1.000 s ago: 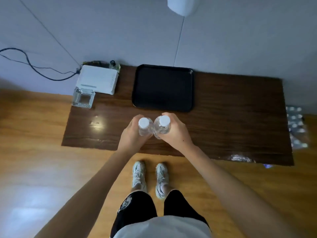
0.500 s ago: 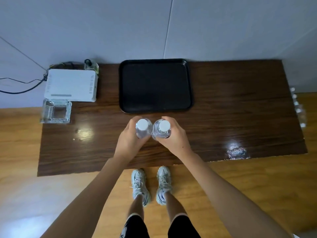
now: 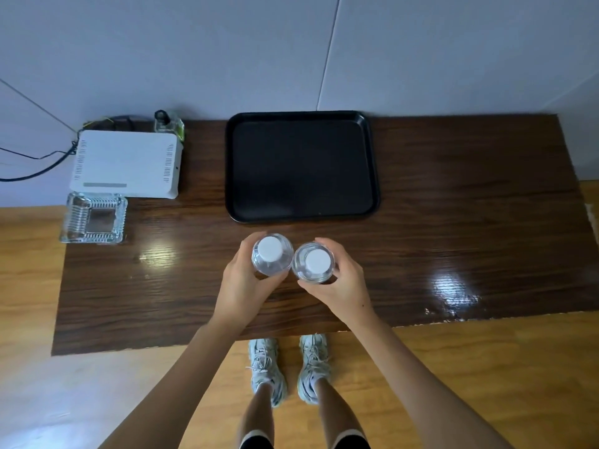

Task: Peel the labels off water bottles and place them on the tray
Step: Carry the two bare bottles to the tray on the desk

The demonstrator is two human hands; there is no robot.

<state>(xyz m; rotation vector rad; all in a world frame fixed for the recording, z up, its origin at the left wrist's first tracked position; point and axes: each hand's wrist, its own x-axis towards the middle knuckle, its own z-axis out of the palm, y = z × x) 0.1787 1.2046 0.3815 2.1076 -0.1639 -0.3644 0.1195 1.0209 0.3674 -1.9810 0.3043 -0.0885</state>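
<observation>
Two clear water bottles with white caps stand upright side by side over the dark wooden table (image 3: 453,222), seen from above. My left hand (image 3: 240,286) grips the left bottle (image 3: 271,254) around its body. The right bottle (image 3: 313,262) is gripped the same way by my right hand (image 3: 343,283). The bottles almost touch each other. Their labels are hidden below the shoulders and my fingers. A black tray (image 3: 301,166) lies just beyond the bottles, nothing on it.
A white router box (image 3: 126,163) with cables sits at the table's back left, a small glass bottle (image 3: 168,123) behind it. A clear plastic container (image 3: 94,218) overhangs the left edge. The wall stands right behind the table. My feet are under the near edge.
The view has shifted so the table sits more squarely below me. Both hands still hold the bottles, which have moved slightly apart and closer to the tray.
</observation>
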